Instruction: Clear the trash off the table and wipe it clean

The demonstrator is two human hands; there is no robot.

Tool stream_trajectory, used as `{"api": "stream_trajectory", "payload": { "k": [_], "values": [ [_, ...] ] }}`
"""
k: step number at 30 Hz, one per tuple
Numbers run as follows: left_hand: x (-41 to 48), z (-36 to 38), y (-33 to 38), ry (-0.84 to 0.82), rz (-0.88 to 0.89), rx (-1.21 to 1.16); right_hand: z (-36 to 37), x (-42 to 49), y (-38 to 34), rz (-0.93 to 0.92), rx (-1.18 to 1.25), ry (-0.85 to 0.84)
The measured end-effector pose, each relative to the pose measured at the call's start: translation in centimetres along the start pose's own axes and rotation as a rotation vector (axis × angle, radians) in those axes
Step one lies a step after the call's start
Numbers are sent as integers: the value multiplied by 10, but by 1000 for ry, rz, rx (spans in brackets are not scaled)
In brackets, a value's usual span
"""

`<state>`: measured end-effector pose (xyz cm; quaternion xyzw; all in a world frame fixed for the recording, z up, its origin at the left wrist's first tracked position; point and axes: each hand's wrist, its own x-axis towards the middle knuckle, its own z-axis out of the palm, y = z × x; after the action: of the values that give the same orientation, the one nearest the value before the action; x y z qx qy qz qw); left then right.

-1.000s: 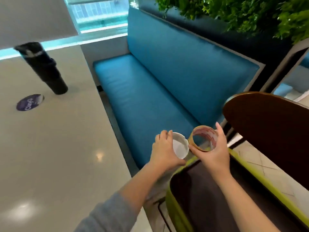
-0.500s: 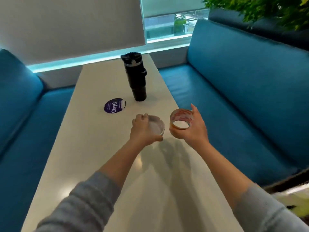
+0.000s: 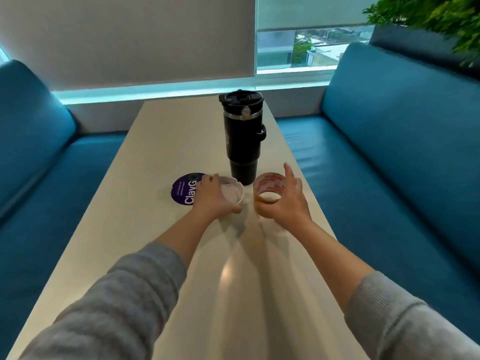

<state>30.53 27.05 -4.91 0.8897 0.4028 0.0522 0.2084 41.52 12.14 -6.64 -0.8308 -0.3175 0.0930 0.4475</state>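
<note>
My left hand holds a small white round dish by its near and far rim, just above the beige table. My right hand grips a roll of clear tape with red print, thumb under it and index finger raised. Both hands hover side by side near the table's middle, in front of a black tumbler. A round purple "ClayGo" sticker lies flat on the table, partly hidden by my left hand.
Blue padded benches run along the left and right of the table. A window with a lowered blind is behind the table's far end. Green foliage hangs at the top right.
The view swung from the bin beside the right bench back to the table. Both hands carried the dish and tape roll over the table, forward to just before the tumbler and sticker.
</note>
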Motion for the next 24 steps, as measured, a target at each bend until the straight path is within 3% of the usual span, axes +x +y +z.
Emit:
{"api": "stream_trajectory", "payload": {
  "k": [24],
  "values": [
    [43, 30, -15, -53, 25, 8, 28, 36, 4, 12, -53, -63]
  ]
}}
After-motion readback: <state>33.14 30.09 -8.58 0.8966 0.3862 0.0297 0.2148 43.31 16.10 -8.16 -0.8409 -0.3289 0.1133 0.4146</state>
